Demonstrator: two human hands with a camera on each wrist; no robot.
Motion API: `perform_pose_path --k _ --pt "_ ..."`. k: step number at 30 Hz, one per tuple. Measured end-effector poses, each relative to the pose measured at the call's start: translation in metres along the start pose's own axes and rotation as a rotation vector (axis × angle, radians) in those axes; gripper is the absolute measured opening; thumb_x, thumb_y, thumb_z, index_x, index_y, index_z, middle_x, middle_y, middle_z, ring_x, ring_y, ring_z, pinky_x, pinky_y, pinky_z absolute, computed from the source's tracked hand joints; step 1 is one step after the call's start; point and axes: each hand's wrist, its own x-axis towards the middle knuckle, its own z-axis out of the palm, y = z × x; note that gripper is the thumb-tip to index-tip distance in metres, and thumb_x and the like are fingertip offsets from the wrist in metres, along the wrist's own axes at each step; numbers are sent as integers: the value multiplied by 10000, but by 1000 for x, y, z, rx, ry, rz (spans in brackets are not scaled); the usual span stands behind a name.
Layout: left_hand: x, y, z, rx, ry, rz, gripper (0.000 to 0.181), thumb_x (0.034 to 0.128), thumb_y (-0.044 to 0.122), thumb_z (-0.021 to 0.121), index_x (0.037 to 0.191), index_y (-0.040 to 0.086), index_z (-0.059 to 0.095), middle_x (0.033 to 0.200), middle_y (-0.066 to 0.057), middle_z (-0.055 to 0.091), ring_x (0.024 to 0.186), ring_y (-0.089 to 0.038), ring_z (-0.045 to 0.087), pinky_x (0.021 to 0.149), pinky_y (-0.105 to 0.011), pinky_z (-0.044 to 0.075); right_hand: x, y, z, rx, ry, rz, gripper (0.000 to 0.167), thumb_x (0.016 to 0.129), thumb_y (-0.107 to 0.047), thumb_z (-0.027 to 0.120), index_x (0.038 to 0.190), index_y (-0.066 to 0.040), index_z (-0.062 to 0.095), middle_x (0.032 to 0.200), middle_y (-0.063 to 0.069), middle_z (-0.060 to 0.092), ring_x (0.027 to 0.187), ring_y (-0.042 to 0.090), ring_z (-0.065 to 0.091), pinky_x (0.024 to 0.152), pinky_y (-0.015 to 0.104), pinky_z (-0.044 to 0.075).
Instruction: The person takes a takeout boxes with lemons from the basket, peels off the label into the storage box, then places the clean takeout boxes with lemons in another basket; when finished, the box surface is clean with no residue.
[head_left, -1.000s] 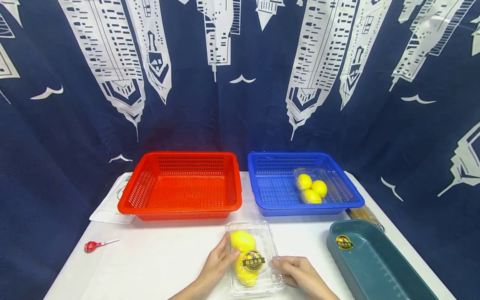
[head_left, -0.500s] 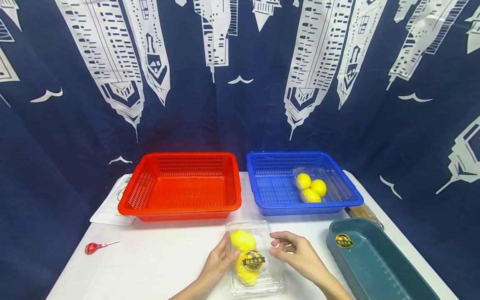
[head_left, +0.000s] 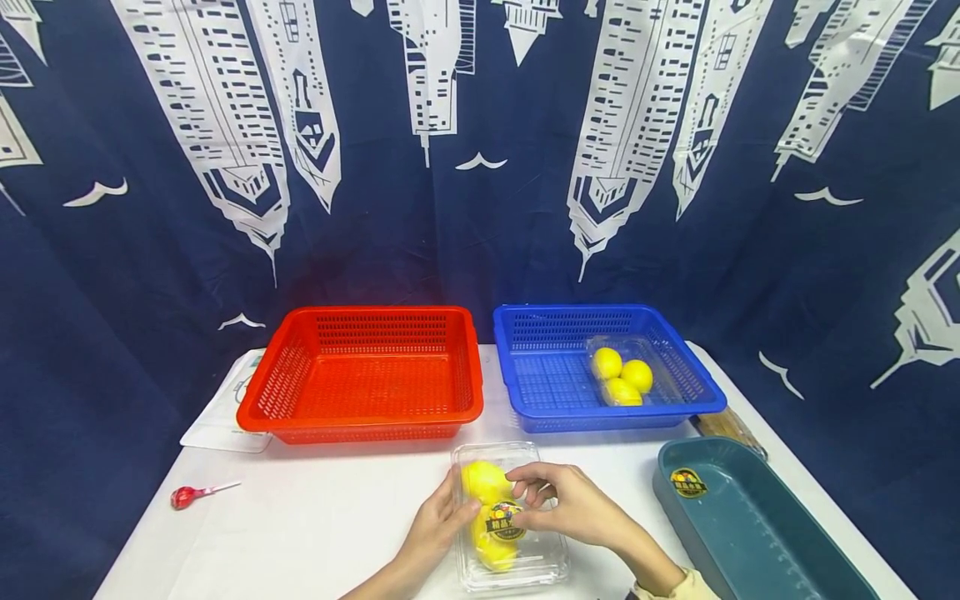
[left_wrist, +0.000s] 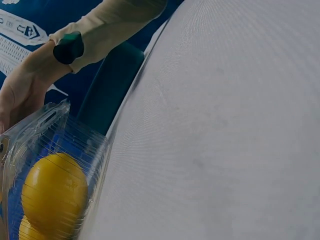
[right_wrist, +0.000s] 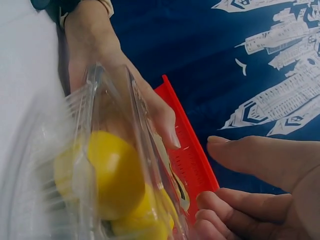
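A clear plastic fruit box [head_left: 547,550] with yellow lemons [head_left: 483,481] inside lies on the white table at front centre, its lid down. A round black-and-gold sticker [head_left: 501,520] is on the lid. My left hand [head_left: 438,525] grips the box's left side, thumb over the lid, its other fingers mostly hidden. Over the lid's right half hovers my right hand [head_left: 573,504], thumb and fingers apart and loosely bent, with nothing between them. In the right wrist view, the right hand [right_wrist: 260,185] is beside the lid, and the lemons [right_wrist: 115,175] show through the plastic.
Behind stand a red basket [head_left: 375,432] and a blue basket [head_left: 540,421] holding another clear box of lemons [head_left: 637,375]. At right is a dark green tray [head_left: 750,500] with a similar sticker [head_left: 687,483] inside. A red lollipop [head_left: 182,497] lies at left.
My right hand has left the box's right edge, risen and moved left over the lid beside the sticker. The left hand and the box stay put.
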Motion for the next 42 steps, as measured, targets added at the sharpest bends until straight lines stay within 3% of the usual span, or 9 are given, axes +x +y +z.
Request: perform_pose_path --k 8,19,30,42 --pt "0 -1 0 9 4 4 793 983 265 542 1515 -100 81 1584 -278 89 1430 -451 259 1158 -500 254 8 1 -3 -81 -42 5 416 758 -217 807 1077 19 682 841 -15 666 725 -1 566 681 213 543" --pt "0 1 -1 12 -3 2 803 983 279 542 1516 -100 75 1583 -285 87 1426 -452 268 1157 -502 269 12 1 -2 -102 -59 48 375 751 -236 822 1026 -11 703 795 -54 650 699 -25 551 654 187 526" --pt "0 0 0 19 -2 11 787 984 265 541 1518 -92 87 1581 -278 119 1416 -439 307 1146 -480 299 13 0 2 -103 -29 60 315 751 -263 824 956 -48 718 746 -65 630 660 -34 532 615 168 495" --pt "1 -1 0 25 5 1 798 981 271 548 1509 -114 89 1580 -292 96 1432 -461 237 1153 -488 251 12 -3 9 -142 21 66 149 747 -244 831 788 -144 728 652 -111 621 562 -44 491 518 160 446"
